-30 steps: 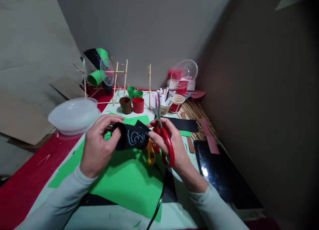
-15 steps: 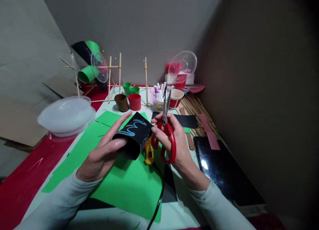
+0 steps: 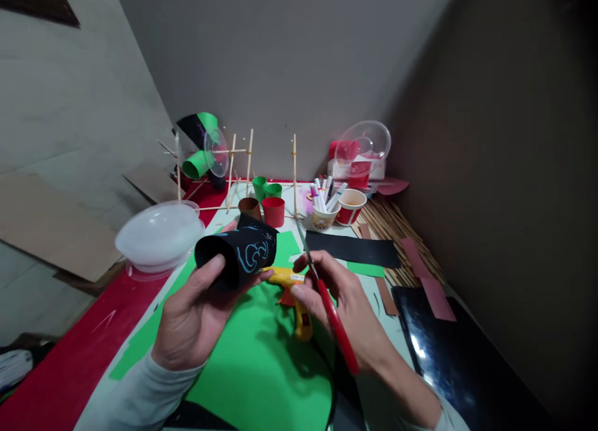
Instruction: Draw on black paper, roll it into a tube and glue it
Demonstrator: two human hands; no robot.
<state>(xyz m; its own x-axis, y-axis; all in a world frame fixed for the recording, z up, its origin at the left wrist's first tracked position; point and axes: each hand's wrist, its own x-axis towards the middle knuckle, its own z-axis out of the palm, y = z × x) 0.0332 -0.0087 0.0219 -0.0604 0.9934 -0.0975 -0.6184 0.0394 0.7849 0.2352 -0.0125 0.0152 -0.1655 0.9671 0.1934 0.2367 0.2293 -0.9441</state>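
Observation:
My left hand (image 3: pixel 191 316) holds a rolled black paper tube (image 3: pixel 240 253) with light blue squiggles drawn on it, lifted above the green paper sheet (image 3: pixel 261 369). My right hand (image 3: pixel 348 306) grips red-handled scissors (image 3: pixel 327 300), blades pointing up and away, and its fingertips touch the yellow glue gun (image 3: pixel 292 288) lying on the green sheet just under the tube.
A clear plastic bowl (image 3: pixel 156 235) lies upside down at the left. Brown, red and green paper cups (image 3: pixel 261 203), a stick frame (image 3: pixel 243 169), a cup of markers (image 3: pixel 324 210), a black paper strip (image 3: pixel 355 249) and bamboo sticks (image 3: pixel 397 222) stand behind. A black tablet (image 3: pixel 462 356) lies right.
My left hand turned the tube and lifted it left, its open end now facing me. My right hand lowered with the scissors tilted flatter and reached the glue gun.

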